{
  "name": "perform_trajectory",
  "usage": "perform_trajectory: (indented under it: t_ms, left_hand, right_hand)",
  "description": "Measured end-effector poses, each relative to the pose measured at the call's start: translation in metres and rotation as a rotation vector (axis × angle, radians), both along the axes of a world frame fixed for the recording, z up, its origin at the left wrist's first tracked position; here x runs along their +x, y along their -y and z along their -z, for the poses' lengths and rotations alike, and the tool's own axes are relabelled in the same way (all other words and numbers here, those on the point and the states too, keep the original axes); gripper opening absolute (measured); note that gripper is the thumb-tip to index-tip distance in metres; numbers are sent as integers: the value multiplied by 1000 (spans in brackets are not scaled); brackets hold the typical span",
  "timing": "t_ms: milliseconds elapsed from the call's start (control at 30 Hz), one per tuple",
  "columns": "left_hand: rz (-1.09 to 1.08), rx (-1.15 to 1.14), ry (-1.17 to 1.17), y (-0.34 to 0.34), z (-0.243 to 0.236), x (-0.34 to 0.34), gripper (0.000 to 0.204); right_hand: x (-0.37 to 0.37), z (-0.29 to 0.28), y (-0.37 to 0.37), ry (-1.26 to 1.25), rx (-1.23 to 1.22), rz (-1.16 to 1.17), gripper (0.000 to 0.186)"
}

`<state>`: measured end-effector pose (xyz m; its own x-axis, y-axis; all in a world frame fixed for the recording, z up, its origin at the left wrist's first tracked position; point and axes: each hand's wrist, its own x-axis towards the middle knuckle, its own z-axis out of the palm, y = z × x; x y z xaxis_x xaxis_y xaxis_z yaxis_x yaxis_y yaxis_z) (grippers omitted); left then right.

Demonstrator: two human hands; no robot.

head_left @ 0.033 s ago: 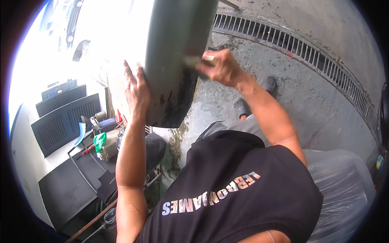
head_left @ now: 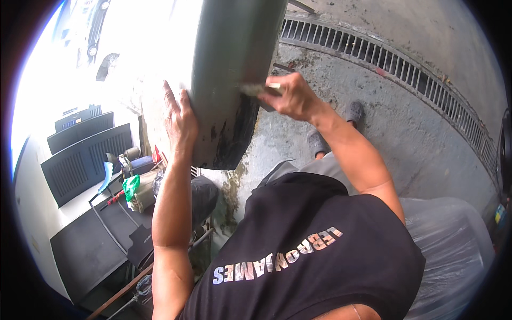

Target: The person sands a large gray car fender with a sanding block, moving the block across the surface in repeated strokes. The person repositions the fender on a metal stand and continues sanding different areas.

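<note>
Left hand (head_left: 181,121): fingers extended along panel (head_left: 234,48), apparently to steady it | Right hand (head_left: 296,98): gripping blurred tool (head_left: 253,89), probably for control, near dark patch (head_left: 246,117) | Panel: before the person.

The left grip (head_left: 181,125) has fingers (head_left: 169,98) extended and parted; the right grip (head_left: 292,97) is curled.

I'm in what looks like a workshop: bare concrete floor (head_left: 421,154), slatted floor drain (head_left: 378,55), dark louvred panels (head_left: 88,162) on my left!
</note>
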<state>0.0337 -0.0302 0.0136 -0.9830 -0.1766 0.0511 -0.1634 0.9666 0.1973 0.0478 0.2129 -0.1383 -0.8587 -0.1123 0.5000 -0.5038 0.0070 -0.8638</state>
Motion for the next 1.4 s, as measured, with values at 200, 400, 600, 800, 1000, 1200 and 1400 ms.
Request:
perform_trajectory:
  t_ms: [200,400,600,800,1000,1200,1400]
  left_hand:
    - [11,-18,-1,3,2,2,72]
    - [-18,4,-6,7,9,-6,72]
    - [-40,22,17,10,13,-8,73]
    - [-12,-4,-7,10,11,-10,74]
    - [-10,31,-35,6,8,-7,73]
    - [-4,136,2,0,6,-5,54]
    - [393,-376,-95,25,22,-4,38]
  right_hand:
    - [-8,-11,-7,212,40,-127,16]
    - [-26,-10,-20,210,145,-105,13]
    - [-33,22,-12,31,123,-75,27]
    - [-36,0,-5,-72,170,-267,27]
    - [-61,-37,-32,-125,225,-174,15]
    - [-54,-39,-20,-264,265,-250,16]
    - [-53,-32,-20,-394,512,-319,15]
